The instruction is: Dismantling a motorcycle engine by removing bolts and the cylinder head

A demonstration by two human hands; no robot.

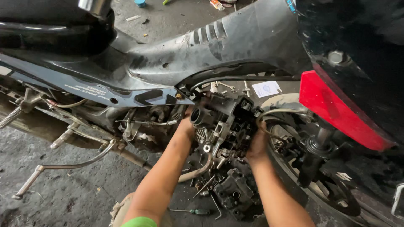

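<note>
Both hands [223, 134] gripping engine block [225, 120], motorcycle frame [168, 63] overhead, screwdriver [194, 211] below

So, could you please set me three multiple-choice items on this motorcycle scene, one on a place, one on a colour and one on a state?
1. Where does the green-handled screwdriver lie?
A. on the floor between the forearms
B. on the seat
C. in the right hand

2. What colour is the panel at the right of the motorcycle?
A. yellow
B. red
C. white

3. How is the engine part held?
A. by the left hand alone
B. untouched
C. between the left hand and right hand

Answers: 1 A, it rests on the concrete below the arms; 2 B, the panel shows bright red; 3 C, one hand grips each side.
</note>
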